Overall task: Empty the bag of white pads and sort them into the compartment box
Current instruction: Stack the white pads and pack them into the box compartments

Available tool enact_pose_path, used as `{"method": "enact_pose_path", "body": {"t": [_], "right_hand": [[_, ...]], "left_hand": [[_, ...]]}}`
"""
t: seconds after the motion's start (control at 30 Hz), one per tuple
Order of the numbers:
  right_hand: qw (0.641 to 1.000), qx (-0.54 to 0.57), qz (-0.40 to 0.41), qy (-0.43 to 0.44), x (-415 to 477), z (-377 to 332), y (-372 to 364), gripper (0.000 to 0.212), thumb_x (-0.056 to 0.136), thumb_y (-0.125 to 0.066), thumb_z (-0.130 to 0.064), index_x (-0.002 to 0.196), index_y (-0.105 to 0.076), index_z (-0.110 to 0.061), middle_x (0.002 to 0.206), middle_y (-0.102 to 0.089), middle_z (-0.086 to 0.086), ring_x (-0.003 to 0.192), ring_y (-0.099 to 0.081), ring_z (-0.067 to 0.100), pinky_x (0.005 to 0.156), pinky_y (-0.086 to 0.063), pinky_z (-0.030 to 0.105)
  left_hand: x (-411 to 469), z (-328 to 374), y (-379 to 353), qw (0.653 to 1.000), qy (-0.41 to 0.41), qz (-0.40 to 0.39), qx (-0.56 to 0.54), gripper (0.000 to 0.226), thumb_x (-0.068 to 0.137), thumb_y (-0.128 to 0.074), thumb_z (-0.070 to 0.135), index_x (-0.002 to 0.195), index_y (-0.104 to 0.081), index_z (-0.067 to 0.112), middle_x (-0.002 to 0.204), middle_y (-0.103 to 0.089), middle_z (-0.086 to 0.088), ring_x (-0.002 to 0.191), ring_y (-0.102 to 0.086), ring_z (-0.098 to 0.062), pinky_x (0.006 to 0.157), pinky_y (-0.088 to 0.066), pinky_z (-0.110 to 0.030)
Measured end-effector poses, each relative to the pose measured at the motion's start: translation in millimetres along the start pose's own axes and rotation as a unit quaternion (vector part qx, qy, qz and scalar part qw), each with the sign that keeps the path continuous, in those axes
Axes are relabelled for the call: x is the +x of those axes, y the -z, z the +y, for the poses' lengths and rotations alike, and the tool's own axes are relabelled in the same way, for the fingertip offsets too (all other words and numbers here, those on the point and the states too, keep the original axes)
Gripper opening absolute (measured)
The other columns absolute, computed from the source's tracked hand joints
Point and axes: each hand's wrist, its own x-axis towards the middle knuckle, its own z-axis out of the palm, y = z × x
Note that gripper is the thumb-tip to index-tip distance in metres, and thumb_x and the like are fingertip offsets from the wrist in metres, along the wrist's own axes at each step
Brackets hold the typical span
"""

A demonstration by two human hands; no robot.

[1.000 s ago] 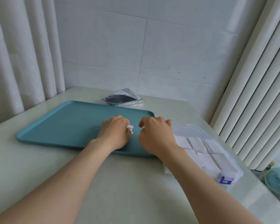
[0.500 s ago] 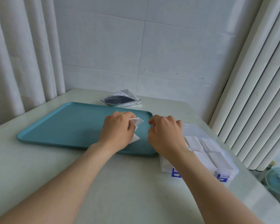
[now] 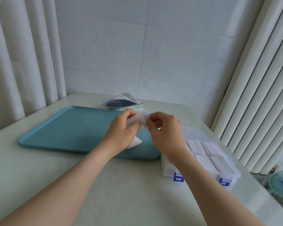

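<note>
The left hand [image 3: 121, 129] and the right hand [image 3: 167, 129] are meeting above the 3 o'clock end of the tray [image 3: 69, 128], and both are holding one white pad [image 3: 140, 119] between them. The left grip is curling around the 9 o'clock end of the pad. The right grip is pinching its 3 o'clock edge between thumb and fingertips. The pad is hanging in the air, a little crumpled, apart from the tray. A second pad [image 3: 135, 142] is lying flat on the tray at 6 o'clock from the held one, partly under the left wrist.

The box [image 3: 219, 162] is clear, with two blue latches [image 3: 178, 176], and is standing just beside the tray at 4 o'clock from the hands. More pads [image 3: 194, 145] are lying flat in its compartments. The right forearm is covering its 9 o'clock part. The bag [image 3: 121, 103], grey and dark, is lying at 12 o'clock from the hands, just behind the far rim of the tray.

The pale green tabletop [image 3: 121, 185] is carrying all of this. A white tiled wall [image 3: 170, 54] is standing at 12 o'clock, a curtain [image 3: 20, 54] is hanging at 9 o'clock, and white vertical slats [image 3: 260, 95] are running down at 3 o'clock. A small fan [image 3: 281, 183] is showing at 4 o'clock, beyond the edge of the tabletop.
</note>
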Motion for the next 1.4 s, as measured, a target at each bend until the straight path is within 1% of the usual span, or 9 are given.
{"method": "enact_pose_path", "body": {"t": [0.07,0.27,0.4,0.53,0.67,0.87,1.1,1.23,1.4], "right_hand": [[0.999,0.041,-0.001,-0.024,0.0,-1.4,0.7,0.011,0.096,-0.065,-0.013,0.101,-0.075,-0.015,0.081,-0.075,-0.008,0.076,-0.070,0.007,0.073,-0.053,0.021],[0.987,0.146,-0.040,-0.052,-0.2,-2.2,3.4,0.019,0.095,-0.061,-0.009,0.104,-0.076,-0.017,0.078,-0.078,0.001,0.076,-0.076,0.022,0.080,-0.062,0.048],[0.990,0.118,0.000,-0.072,-1.4,-1.1,1.4,0.016,0.092,-0.068,-0.011,0.103,-0.078,-0.015,0.083,-0.078,-0.006,0.077,-0.075,0.009,0.077,-0.062,0.034],[0.976,0.189,0.003,-0.105,-3.0,-11.1,9.8,0.016,0.097,-0.063,-0.005,0.103,-0.077,-0.011,0.083,-0.078,-0.001,0.068,-0.073,0.004,0.062,-0.054,0.016],[0.964,0.232,-0.068,-0.107,-6.6,-18.6,12.8,0.011,0.095,-0.071,-0.010,0.102,-0.075,-0.017,0.077,-0.077,0.008,0.071,-0.074,0.016,0.071,-0.062,0.033],[0.989,0.123,-0.067,-0.048,-9.4,-16.9,4.6,0.007,0.084,-0.083,-0.023,0.085,-0.076,-0.020,0.074,-0.075,-0.006,0.074,-0.073,0.011,0.071,-0.062,0.036],[0.993,0.105,-0.044,-0.036,-8.1,-15.2,4.3,0.015,0.082,-0.076,-0.013,0.090,-0.076,-0.026,0.082,-0.075,-0.014,0.087,-0.071,0.004,0.082,-0.061,0.039],[0.987,0.138,-0.075,-0.045,-7.9,-13.7,7.4,0.013,0.085,-0.078,-0.011,0.091,-0.077,-0.022,0.084,-0.077,-0.011,0.091,-0.072,0.006,0.084,-0.062,0.043],[0.984,0.155,-0.081,-0.042,-7.6,-11.4,7.0,0.013,0.089,-0.073,-0.008,0.091,-0.078,-0.020,0.086,-0.076,-0.009,0.093,-0.069,0.010,0.088,-0.060,0.039]], "left_hand": [[-1.5,2.9,-1.0,0.999,0.020,-0.018,-0.032,0.013,0.089,-0.057,0.017,0.095,-0.062,0.027,0.085,-0.070,0.009,0.081,-0.071,-0.021,0.075,-0.057,-0.045],[-7.6,15.4,-4.0,0.989,0.067,-0.089,-0.092,0.019,0.091,-0.068,0.020,0.107,-0.060,0.025,0.081,-0.067,0.012,0.070,-0.061,-0.005,0.061,-0.049,-0.019],[-8.4,25.8,-4.0,0.968,0.115,-0.118,-0.189,0.008,0.089,-0.058,0.010,0.093,-0.064,0.013,0.076,-0.061,-0.004,0.060,-0.048,-0.020,0.052,-0.037,-0.028],[-7.8,30.2,3.6,0.929,0.176,-0.155,-0.286,0.038,0.106,-0.046,0.039,0.111,-0.066,0.007,0.100,-0.066,-0.020,0.058,-0.052,-0.026,0.049,-0.038,-0.029],[-11.5,36.1,8.8,0.901,0.181,-0.247,-0.306,0.064,0.103,-0.031,0.068,0.130,-0.070,0.026,0.106,-0.074,-0.005,0.063,-0.059,-0.020,0.050,-0.046,-0.025],[-12.2,37.1,10.4,0.877,0.217,-0.258,-0.342,0.040,0.105,-0.044,0.033,0.124,-0.075,0.015,0.105,-0.074,0.000,0.075,-0.068,-0.019,0.062,-0.059,-0.029],[-12.3,35.2,9.5,0.879,0.210,-0.251,-0.346,0.037,0.102,-0.046,0.013,0.127,-0.072,0.017,0.109,-0.074,0.000,0.077,-0.065,-0.019,0.071,-0.061,-0.032],[-13.4,35.5,9.9,0.888,0.194,-0.258,-0.329,0.039,0.101,-0.046,0.010,0.115,-0.079,0.025,0.109,-0.076,0.000,0.074,-0.068,-0.018,0.073,-0.060,-0.031],[-11.9,32.9,9.8,0.893,0.196,-0.245,-0.324,0.032,0.103,-0.056,0.020,0.131,-0.069,0.010,0.088,-0.068,-0.005,0.074,-0.070,-0.019,0.071,-0.061,-0.030]]}}
